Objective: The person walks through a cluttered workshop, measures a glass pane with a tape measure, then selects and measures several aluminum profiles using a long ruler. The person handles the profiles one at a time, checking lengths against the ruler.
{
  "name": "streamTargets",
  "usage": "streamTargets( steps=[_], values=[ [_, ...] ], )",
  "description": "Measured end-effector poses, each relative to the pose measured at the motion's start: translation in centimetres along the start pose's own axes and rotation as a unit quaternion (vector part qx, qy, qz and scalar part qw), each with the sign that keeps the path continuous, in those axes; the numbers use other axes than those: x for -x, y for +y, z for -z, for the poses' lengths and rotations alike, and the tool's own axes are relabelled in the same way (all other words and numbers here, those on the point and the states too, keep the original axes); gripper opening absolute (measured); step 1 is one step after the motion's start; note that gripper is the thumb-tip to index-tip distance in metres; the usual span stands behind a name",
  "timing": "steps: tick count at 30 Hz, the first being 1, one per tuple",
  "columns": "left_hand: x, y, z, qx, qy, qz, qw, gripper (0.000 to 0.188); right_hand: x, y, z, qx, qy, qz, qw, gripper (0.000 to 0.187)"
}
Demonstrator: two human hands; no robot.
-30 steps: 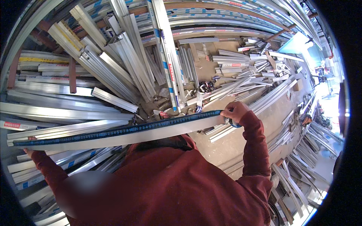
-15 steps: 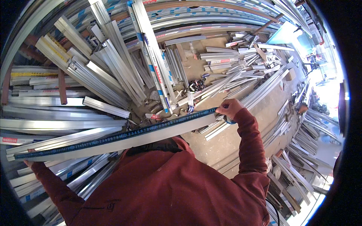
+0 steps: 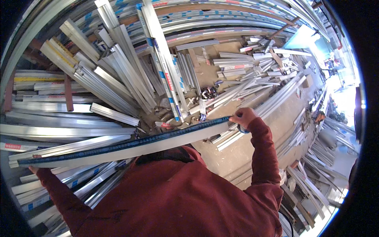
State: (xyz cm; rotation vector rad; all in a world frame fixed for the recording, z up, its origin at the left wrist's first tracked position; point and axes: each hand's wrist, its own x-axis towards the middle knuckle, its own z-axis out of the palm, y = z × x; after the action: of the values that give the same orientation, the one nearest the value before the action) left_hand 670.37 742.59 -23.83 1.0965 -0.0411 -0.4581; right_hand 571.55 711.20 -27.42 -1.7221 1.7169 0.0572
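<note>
A long pale metal profile (image 3: 138, 149) stretches across in front of my chest, its left end lower and nearer. Along its upper side lies the dark blue blade of a tape measure (image 3: 130, 141), marked with small figures. My left hand (image 3: 34, 168) is closed around the far left end of the profile, a finger showing above and the rest below; whether it also pins the blade there is hard to see. At the other end my right hand (image 3: 243, 117) pinches the tape measure, its case partly hidden in the palm, beside the profile's right end.
Bundles of aluminium profiles (image 3: 126, 75) lean and lie at the left and back. Two tall wrapped profiles (image 3: 164, 63) stand ahead. A heap of short offcuts (image 3: 256, 63) covers the floor (image 3: 213, 158) at the far right, and more profiles (image 3: 308, 185) lie at the right.
The view has shifted slightly, so the surroundings sit a little further right and lower. My hands still hold the profile and tape measure in nearly the same pose.
</note>
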Motion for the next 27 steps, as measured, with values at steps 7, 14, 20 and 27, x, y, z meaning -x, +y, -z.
streamTargets(
  steps=[7,14,20,27],
  values=[
    [4.4,-10.3,-10.4,0.052,-0.206,0.003,0.977,0.061,0.4,-1.9,-1.7,-0.081,-0.096,0.045,0.991,0.036],
    [20.1,-33.7,-28.5,0.028,-0.016,0.068,0.997,0.078,2.2,-7.2,-7.1,-0.168,-0.194,0.151,0.955,0.023],
    [26.2,-51.6,-34.6,0.04,-0.11,0.183,0.976,0.062,3.5,-6.1,-7.8,-0.321,-0.202,0.092,0.921,0.026],
    [33.0,-56.0,-46.7,-0.153,-0.231,0.088,0.957,0.049,5.3,-2.6,-8.4,-0.499,-0.07,-0.076,0.86,0.035]
  ],
)
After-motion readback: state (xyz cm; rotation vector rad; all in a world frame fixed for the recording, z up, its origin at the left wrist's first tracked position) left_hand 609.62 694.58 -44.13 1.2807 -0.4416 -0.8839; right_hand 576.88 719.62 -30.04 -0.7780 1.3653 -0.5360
